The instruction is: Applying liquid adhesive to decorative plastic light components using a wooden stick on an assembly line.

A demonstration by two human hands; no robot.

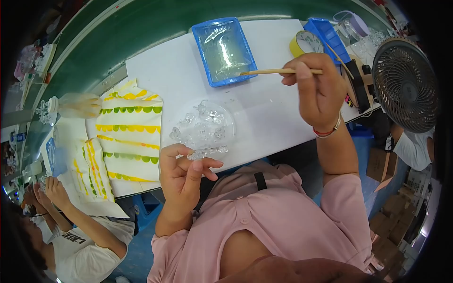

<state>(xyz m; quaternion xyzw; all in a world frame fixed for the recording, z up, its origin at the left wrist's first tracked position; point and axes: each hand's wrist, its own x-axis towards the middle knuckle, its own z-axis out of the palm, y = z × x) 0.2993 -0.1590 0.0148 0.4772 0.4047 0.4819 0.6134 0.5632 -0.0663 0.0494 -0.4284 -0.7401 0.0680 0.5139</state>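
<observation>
Our left hand (185,175) | pinching a clear piece (211,152) near the clear dish (232,126); our right hand (317,89) | pinching a thin stick (269,71), tip over the blue tray (222,83)

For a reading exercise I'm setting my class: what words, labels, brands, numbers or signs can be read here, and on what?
White T-shirt at lower left: slanted dark lettering, not copied out here.
Desk fan: a small pale mark on the hub, too small to read.
Yellow tape roll: faint markings inside its core, too blurred to read.
Wooden stick in the right hand, clear piece in the left hand: no lettering visible.
</observation>
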